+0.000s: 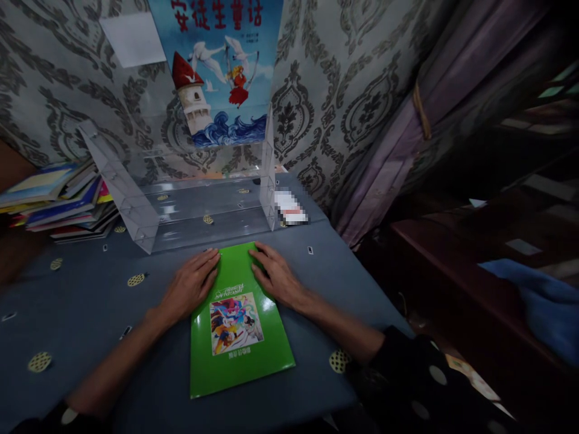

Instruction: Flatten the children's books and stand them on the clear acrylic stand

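Note:
A green book [244, 271] with a colourful picture on its cover is between my hands at the front of the table, its printing upside down to me. My left hand [192, 282] grips the upper left edge, fingers close together. On the upper right edge is my right hand [275, 277], fingers bent against the cover. Parts of both thumbs and the book's underside are hidden. Just beyond the book stands a clear plastic rack [266, 181] with stepped sides. Upright above it is a blue book [226, 78] showing a red-roofed tower, white birds and red Chinese characters.
A stack of books [76, 199] lies left of the rack. Right of it is a blurred-out white item [291, 207]. The grey-blue table [90, 313] has a pineapple print. Patterned wallpaper [316, 78] and a tied purple curtain [398, 132] are behind; a blue cloth [538, 301] hangs at right.

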`<action>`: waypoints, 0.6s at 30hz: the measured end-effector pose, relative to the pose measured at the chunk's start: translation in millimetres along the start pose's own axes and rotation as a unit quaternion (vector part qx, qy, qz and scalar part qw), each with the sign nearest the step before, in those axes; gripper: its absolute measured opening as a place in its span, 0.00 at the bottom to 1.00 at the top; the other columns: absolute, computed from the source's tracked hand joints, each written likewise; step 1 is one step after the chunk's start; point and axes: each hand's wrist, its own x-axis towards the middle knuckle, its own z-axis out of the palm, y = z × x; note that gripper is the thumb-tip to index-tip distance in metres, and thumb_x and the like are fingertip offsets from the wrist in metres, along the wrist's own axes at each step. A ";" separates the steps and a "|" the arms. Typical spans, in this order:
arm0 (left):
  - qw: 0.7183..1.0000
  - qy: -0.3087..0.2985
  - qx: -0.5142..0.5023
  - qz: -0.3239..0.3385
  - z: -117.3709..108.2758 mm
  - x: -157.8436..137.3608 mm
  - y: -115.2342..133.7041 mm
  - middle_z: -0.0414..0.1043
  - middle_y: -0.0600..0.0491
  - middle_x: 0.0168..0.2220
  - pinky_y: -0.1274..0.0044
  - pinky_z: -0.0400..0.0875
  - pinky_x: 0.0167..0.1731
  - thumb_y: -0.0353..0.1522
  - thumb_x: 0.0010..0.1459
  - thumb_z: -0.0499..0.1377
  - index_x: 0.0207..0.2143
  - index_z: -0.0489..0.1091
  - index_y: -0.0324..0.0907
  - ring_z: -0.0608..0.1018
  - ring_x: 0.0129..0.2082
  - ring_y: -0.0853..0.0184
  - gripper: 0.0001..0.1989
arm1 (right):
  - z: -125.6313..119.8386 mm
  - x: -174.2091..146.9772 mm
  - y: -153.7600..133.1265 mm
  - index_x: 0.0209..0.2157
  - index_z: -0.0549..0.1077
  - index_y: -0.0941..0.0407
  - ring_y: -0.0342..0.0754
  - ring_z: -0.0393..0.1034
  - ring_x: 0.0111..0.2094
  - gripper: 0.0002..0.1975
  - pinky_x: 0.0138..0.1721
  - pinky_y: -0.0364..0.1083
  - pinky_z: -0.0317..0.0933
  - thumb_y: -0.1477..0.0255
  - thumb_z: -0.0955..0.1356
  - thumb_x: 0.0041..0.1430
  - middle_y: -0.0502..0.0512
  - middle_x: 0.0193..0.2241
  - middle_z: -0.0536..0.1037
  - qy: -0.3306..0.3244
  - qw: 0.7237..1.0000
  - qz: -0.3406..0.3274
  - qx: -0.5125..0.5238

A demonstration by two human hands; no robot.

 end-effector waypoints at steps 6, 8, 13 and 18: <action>1.000 -0.015 -0.023 0.005 6.6 8.7 3.3 0.72 0.44 0.59 0.61 0.70 0.59 0.37 0.71 0.47 0.59 0.69 0.40 0.74 0.59 0.57 0.21 | 1.0 -0.2 1.2 0.59 0.70 0.56 0.59 0.64 0.61 0.20 0.61 0.61 0.62 0.71 0.63 0.67 0.67 0.62 0.68 0.003 1.000 -0.004 -0.007; 0.999 -0.019 -0.027 0.010 7.9 12.0 5.0 0.71 0.45 0.60 0.61 0.70 0.59 0.37 0.71 0.47 0.59 0.69 0.41 0.74 0.59 0.58 0.21 | 1.2 0.0 1.4 0.59 0.71 0.56 0.59 0.64 0.62 0.20 0.61 0.61 0.63 0.71 0.63 0.67 0.67 0.62 0.68 0.003 1.000 -0.006 -0.006; 0.999 -0.020 -0.026 0.024 10.8 19.8 9.2 0.72 0.44 0.59 0.61 0.70 0.58 0.36 0.71 0.47 0.59 0.69 0.39 0.73 0.60 0.58 0.21 | 0.5 0.4 -0.3 0.58 0.71 0.57 0.58 0.64 0.62 0.20 0.61 0.60 0.62 0.70 0.63 0.67 0.67 0.62 0.68 -0.001 1.000 -0.001 -0.014; 0.999 -0.032 -0.020 0.040 13.7 29.7 13.8 0.71 0.44 0.60 0.61 0.70 0.58 0.37 0.71 0.47 0.59 0.68 0.38 0.73 0.60 0.58 0.21 | -4.2 1.5 -5.0 0.58 0.70 0.60 0.58 0.64 0.62 0.20 0.62 0.60 0.60 0.71 0.62 0.67 0.69 0.61 0.68 -0.004 1.000 0.003 0.005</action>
